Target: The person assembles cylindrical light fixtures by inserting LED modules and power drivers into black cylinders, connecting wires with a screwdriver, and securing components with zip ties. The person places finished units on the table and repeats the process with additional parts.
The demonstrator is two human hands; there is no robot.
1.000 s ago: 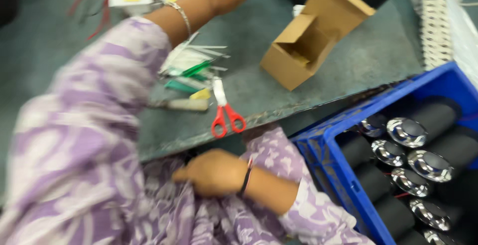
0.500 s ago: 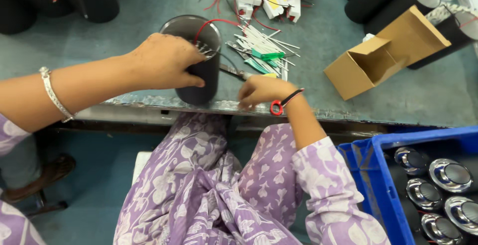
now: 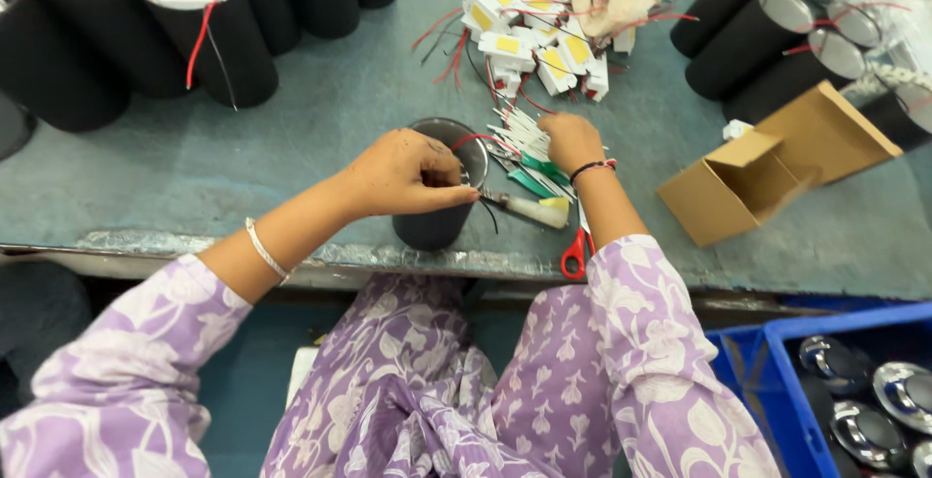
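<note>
Black upright cylinder housings [image 3: 209, 36] stand in a cluster at the far left of the grey-green worktable [image 3: 320, 109]; one shows a white tag and a red wire at its open top. Silver bangle on the wrist, then the left hand [image 3: 403, 175]: fingers curled and pinched together over the rim of a single black cylindrical can with a metal-lined mouth [image 3: 439, 216], which stands near the table's front edge, straight ahead of the seated person. What the fingertips pinch is too small to tell; a red wire [image 3: 471, 138] loops at the can's rim.

Just right of the can lies a pale-handled tool [image 3: 529, 209], beside a bundle of thin white and green strips [image 3: 524, 148]. The right hand [image 3: 571, 140], black band at the wrist, rests on that bundle, fingers bent down onto it; whether they grip any strip cannot be told. Red-handled scissors [image 3: 576, 250] lie at the edge under the forearm. Beyond, a heap of small white-and-yellow modules with red leads [image 3: 529, 32]. Further right, an open brown cardboard box [image 3: 777, 163], more black cylinders lying tilted [image 3: 767, 32], and a blue plastic crate [image 3: 777, 381] holding shiny metal caps.
</note>
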